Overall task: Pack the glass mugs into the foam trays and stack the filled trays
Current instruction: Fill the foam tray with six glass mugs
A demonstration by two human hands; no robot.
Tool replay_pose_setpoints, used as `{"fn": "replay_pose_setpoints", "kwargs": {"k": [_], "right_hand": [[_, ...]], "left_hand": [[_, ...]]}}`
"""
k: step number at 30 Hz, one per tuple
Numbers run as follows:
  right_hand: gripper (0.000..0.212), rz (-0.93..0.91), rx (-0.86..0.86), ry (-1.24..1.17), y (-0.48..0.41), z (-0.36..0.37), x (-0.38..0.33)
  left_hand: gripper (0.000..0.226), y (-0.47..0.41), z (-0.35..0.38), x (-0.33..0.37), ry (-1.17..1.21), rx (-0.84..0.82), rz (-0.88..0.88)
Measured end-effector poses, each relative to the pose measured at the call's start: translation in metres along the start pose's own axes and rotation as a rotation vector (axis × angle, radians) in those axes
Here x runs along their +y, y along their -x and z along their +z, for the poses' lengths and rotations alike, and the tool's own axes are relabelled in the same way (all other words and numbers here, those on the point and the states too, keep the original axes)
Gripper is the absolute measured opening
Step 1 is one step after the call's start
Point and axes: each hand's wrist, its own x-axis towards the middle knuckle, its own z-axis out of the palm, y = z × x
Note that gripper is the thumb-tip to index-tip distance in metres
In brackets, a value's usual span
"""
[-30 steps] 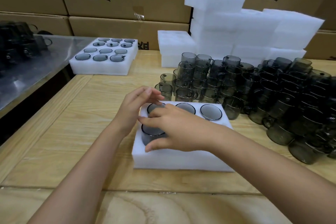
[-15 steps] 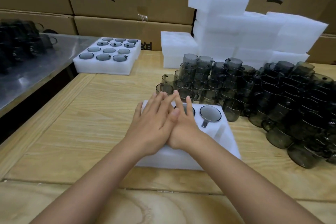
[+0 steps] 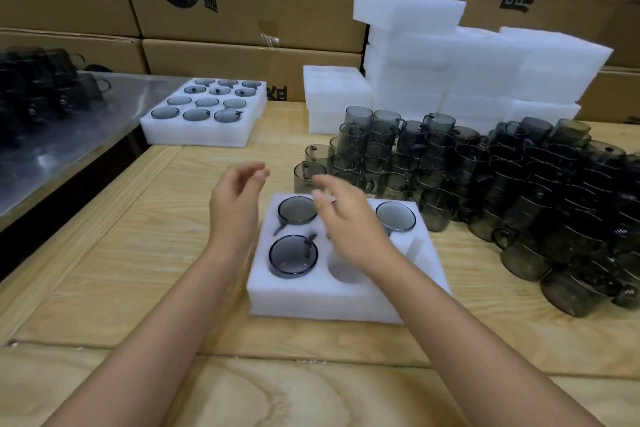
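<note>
Over the tray (image 3: 294,302), right hand (image 3: 346,225) loose-fingered, empty, left hand (image 3: 237,208) beside it, likewise empty, mugs (image 3: 512,191) beyond.

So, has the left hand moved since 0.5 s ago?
Yes. The left hand lay flat on the near white foam tray; now it is off it, beside its left edge.

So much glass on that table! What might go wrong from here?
The loose mugs stand crowded and stacked just behind the foam tray; the right hand, open above the tray, might topple some when reaching in. A mug dropped carelessly into the empty pocket could strike the seated mug beside it.
</note>
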Motion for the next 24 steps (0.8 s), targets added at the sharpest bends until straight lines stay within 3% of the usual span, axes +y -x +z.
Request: {"fn": "replay_pose_setpoints", "kwargs": {"k": [3,7,11,15,20,24], "right_hand": [[0.025,0.024,0.269,0.095,-0.011,-0.031,0.013],[0.028,0.16,0.035,0.441,-0.042,-0.058,0.031],[0.047,0.285,-0.136,0.453,-0.071,-0.052,0.031],[0.047,0.357,-0.245,0.557,-0.085,-0.04,0.031],[0.043,0.3,-0.186,0.594,-0.089,-0.036,0.035],[0.019,0.249,-0.18,0.527,-0.086,-0.04,0.035]], "left_hand": [[0.021,-0.004,-0.001,-0.019,0.13,0.055,-0.177],[0.022,-0.006,0.0,-0.036,0.009,-0.028,-0.166],[0.018,-0.007,-0.006,-0.041,0.015,-0.14,-0.177],[0.023,-0.006,-0.004,-0.038,0.04,-0.191,-0.179],[0.021,-0.008,-0.005,-0.04,0.038,-0.185,-0.163],[0.022,-0.009,-0.005,-0.043,0.033,-0.178,-0.157]]}}
